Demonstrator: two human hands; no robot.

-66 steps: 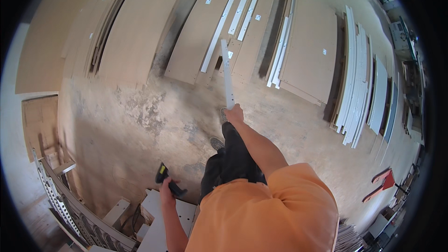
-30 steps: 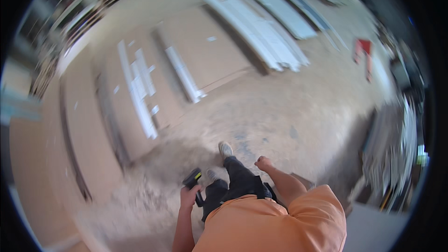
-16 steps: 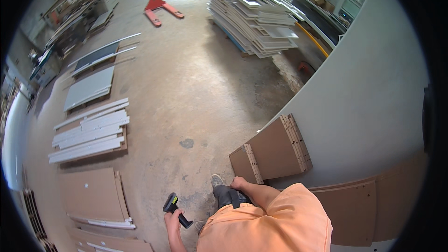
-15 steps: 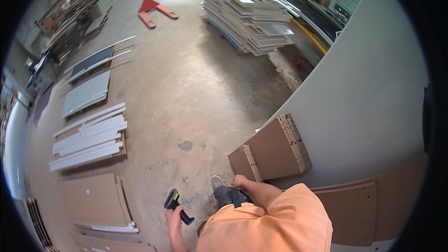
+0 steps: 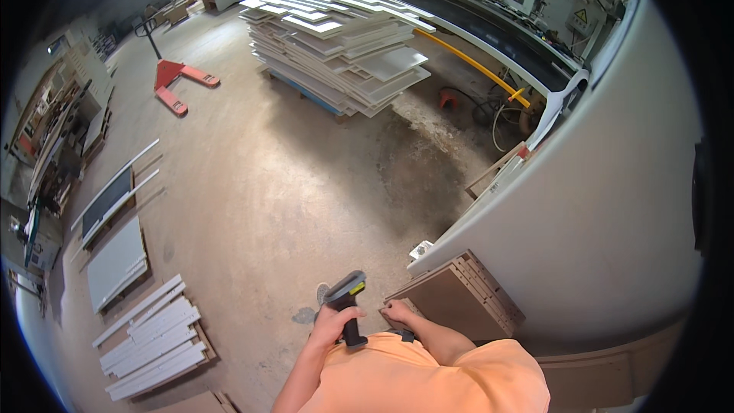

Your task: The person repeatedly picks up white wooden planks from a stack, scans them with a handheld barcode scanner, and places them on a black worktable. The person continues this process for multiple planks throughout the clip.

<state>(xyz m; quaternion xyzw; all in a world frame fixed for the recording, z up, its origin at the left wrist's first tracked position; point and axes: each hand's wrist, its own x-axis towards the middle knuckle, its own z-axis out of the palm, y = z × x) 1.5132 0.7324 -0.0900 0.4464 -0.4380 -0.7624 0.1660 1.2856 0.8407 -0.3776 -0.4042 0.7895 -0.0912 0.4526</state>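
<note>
Though gripping handheld scanner (image 5: 345,304), left hand (image 5: 330,325) hides handle; right hand (image 5: 399,312) half-hidden

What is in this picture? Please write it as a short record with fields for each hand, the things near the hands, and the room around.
left hand: left hand grips the handle of a dark handheld scanner
right hand: right hand rests on the top edge of the brown board stack
beside the stack: large pale panel, standing tilted
floor: concrete floor, white boards laid flat at the left
far end: tall pile of white panels; red pallet jack
clothing: orange shirt
</note>
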